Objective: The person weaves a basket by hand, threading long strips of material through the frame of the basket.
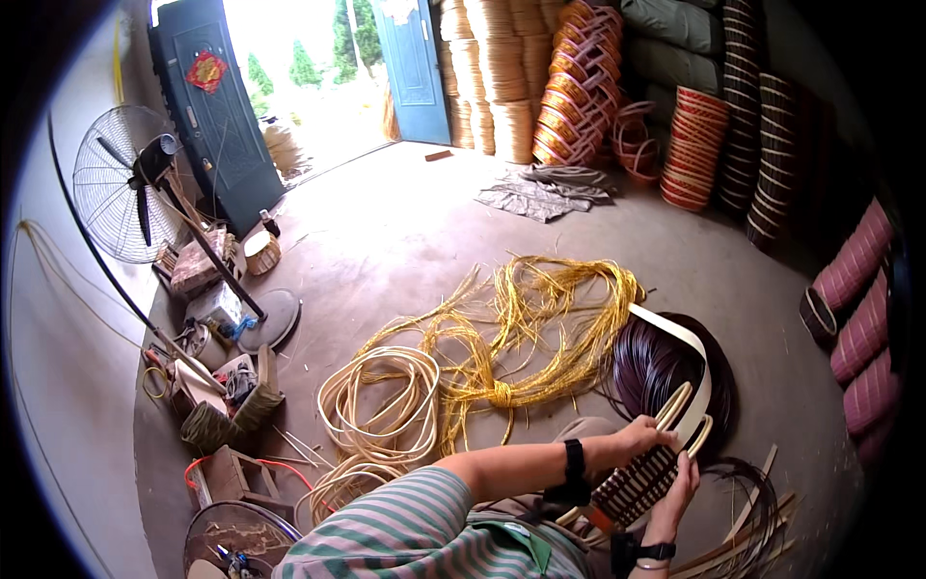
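At the lower right, my left hand (642, 434) grips the top edge of a dark brown and cream woven piece (622, 487), near its pale loop handles (673, 400). My right hand (675, 492) is closed on the piece's right side, lower down. A flat cream strip (693, 338) arches up from beside the hands over a coil of dark brown strands (646, 372). A loose tangle of yellow strands (511, 391) and a pale cane coil (378, 396) lie on the floor just beyond my forearm. Thin dark strips (757, 497) lie to the right.
A standing fan (125, 188), boxes (246, 386) and a wooden stool (241, 478) line the left wall. An open blue door (217, 135) stands behind. Stacked baskets (579, 87), pale bundles (492, 77) and pink rolls (858, 338) fill the back and right. A grey cloth (540, 193) lies nearby.
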The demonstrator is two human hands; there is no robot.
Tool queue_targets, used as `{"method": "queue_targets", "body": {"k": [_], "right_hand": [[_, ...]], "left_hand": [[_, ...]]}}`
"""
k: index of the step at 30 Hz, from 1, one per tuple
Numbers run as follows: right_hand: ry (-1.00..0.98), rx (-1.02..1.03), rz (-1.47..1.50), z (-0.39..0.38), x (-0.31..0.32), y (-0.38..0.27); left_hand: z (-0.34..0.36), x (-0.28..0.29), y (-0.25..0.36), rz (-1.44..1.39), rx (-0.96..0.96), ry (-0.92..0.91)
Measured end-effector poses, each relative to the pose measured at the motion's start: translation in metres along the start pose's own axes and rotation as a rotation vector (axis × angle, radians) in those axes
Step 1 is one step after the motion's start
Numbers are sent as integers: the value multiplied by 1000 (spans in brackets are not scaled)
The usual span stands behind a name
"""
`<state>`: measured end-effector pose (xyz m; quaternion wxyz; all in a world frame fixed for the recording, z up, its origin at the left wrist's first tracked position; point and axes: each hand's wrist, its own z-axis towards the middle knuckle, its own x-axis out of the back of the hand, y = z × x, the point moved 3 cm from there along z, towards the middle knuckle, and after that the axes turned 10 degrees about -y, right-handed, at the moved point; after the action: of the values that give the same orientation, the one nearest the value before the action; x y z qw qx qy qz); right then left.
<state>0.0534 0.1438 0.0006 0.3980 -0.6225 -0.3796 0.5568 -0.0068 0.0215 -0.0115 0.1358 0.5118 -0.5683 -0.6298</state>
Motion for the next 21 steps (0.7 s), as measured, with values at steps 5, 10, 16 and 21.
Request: {"method": "queue_targets", "body": {"k": [5,10,16,21], "right_hand": [[50,23,-324,-5,15,-28],[311,2,-259,-48,114,-50],[584,59,-261,-91,249,-34],[689,-53,-287,-129,314,14]], "left_hand": [[3,11,10,247,-160,118],[-42,17,10,103,188,162],[-18,75,31,-47,142,69],[-33,104,35,-30,160,95]]}}
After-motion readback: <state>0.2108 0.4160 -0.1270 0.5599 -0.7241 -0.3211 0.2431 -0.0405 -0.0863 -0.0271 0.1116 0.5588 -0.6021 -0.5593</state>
